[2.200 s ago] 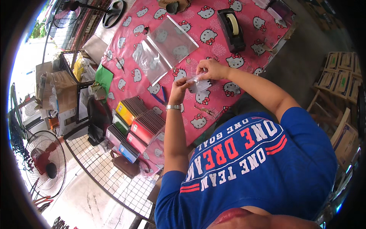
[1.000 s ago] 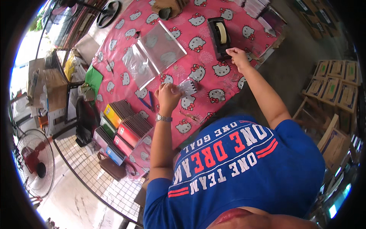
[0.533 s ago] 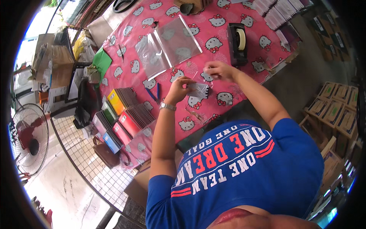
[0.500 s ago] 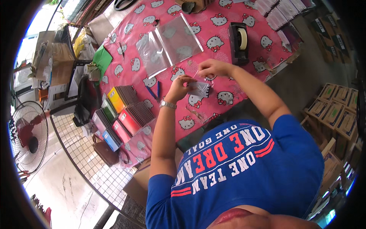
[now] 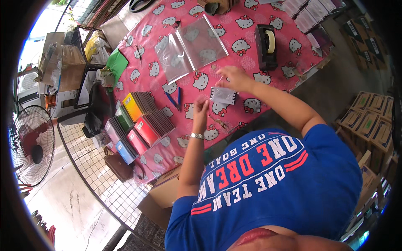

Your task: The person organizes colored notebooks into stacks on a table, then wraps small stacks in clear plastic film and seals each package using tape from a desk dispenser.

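Note:
A small pale pad with black ring-like teeth along its edges, its surface shiny, lies on the pink tablecloth between my hands. Just beyond it, my right hand is raised with its fingers pinched, and a thin pale strip shows at the fingertips. To the pad's left, my left hand has thumb and fingers pressed together, apart from the pad; whatever it may hold is too small to make out. Blue-handled pliers lie left of that hand.
Clear plastic sheets spread across the table beyond my hands. A black tape dispenser stands at the far right. Stacks of coloured spiral notebooks sit at the left, near a standing fan. More wrapped pads lie at the far right corner.
My left hand has let go of the pad and drawn back toward me. The pad now rests on the cloth. My right hand stays raised beyond it.

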Tool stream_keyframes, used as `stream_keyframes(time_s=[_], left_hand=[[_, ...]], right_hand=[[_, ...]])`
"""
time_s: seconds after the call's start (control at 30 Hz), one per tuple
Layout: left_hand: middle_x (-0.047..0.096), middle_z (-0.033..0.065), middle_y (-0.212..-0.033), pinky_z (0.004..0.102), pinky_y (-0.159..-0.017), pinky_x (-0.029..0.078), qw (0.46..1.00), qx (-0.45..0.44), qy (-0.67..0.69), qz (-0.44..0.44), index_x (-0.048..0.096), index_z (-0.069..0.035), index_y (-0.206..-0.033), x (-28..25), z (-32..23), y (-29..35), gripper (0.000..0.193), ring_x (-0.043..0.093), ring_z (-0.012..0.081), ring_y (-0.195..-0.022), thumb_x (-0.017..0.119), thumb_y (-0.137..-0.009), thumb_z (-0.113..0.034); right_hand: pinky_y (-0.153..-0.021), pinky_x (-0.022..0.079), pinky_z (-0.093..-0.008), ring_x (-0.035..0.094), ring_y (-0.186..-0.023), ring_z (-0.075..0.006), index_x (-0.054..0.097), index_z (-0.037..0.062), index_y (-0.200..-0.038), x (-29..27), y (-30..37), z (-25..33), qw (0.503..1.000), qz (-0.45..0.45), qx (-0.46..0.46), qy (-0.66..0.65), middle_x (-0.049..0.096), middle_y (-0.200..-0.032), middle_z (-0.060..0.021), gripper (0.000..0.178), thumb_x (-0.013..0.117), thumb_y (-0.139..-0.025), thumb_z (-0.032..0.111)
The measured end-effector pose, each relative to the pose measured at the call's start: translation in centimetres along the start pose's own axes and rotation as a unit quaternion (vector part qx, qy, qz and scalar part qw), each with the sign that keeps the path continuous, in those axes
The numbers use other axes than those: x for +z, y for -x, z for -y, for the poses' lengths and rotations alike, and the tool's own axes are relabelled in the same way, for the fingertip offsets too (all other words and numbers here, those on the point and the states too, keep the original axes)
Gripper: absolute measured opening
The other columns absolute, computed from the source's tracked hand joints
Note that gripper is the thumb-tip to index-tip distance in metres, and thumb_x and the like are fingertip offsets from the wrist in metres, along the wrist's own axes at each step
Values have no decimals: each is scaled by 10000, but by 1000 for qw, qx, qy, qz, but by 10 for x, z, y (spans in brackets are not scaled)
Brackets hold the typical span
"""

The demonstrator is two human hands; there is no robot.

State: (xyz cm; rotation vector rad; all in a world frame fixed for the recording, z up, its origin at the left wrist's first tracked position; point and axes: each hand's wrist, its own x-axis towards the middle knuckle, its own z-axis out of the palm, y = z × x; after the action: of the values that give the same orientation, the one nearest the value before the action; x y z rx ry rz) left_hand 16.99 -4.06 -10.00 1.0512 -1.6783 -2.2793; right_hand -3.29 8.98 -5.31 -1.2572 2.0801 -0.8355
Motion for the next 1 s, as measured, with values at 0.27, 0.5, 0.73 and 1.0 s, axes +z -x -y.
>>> stream_keyframes(time_s=[0.27,0.5,0.73,1.0], left_hand=[[585,40,-1133,331,-853,460,939,-189,223,181,518,-71,-1215,25,38,36,353,541,174,-1045,599,-877,-131],[505,93,-1258,335,-990,403,991,34,-17,126,415,-42,-1310,28,-42,27,551,472,186,-1183,568,-788,46],[458,129,-1368,334,-1020,361,992,59,-84,67,361,-3,-1392,22,-80,29,439,440,190,-1247,400,-1005,-207],[475,97,-1349,359,-1072,290,960,-82,140,229,431,14,-1341,-29,-41,-9,519,424,195,-1263,557,-864,-147]], right_hand=[[-897,461,-415,559,-995,-338,399,142,-1336,-9,35,48,983,-53,-158,-76,511,-1113,-136,791,768,-637,186],[-940,458,-413,501,-1170,-337,310,96,-1381,20,67,4,994,-49,-59,74,468,-1224,-157,829,750,-726,350],[-717,479,-349,590,-810,-250,618,7,-1060,-33,54,57,996,-70,-15,-45,551,-966,-139,334,669,-785,189],[-786,476,-338,584,-859,-214,621,92,-1174,-1,40,-3,978,63,3,-201,557,-1003,-108,427,708,-780,228]])
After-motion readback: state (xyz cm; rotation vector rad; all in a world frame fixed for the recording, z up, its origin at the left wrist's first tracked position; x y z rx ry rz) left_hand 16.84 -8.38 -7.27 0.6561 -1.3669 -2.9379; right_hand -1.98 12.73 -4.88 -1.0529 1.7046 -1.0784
